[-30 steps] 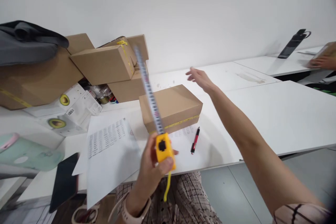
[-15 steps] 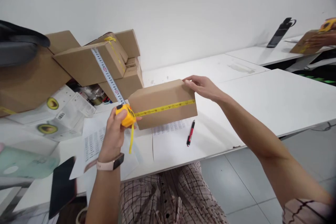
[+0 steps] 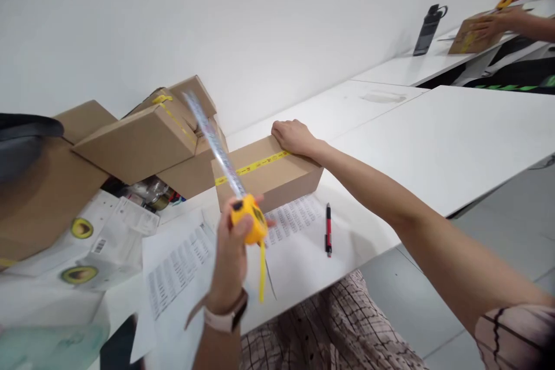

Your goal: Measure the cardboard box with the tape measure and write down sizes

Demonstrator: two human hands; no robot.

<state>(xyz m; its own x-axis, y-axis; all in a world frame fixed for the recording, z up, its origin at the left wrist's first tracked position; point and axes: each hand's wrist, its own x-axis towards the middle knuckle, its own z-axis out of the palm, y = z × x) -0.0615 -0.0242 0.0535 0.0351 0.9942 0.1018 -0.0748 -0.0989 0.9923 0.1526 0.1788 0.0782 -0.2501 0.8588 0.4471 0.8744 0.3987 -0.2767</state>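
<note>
A yellow tape measure is gripped in my left hand, with a yellow strap hanging below it. Its metal blade is pulled out toward the upper left, blurred by motion, and passes in front of the left end of a cardboard box. Yellow printed tape runs along the top of this closed box. My right hand rests over the box's far right edge with its fingers curled round it; the fingertips are hidden. Printed sheets lie under and beside the box.
A red and black pen lies on paper at the right. Stacked cardboard boxes and white avocado-printed boxes crowd the left. Far right, a dark bottle stands near another person's hands, which hold a box and a yellow tape measure.
The box has turned so its taped face is now on top and it sits on the table. My right hand has closed over its far edge. The tape measure's blade has swung across the box's left end.
</note>
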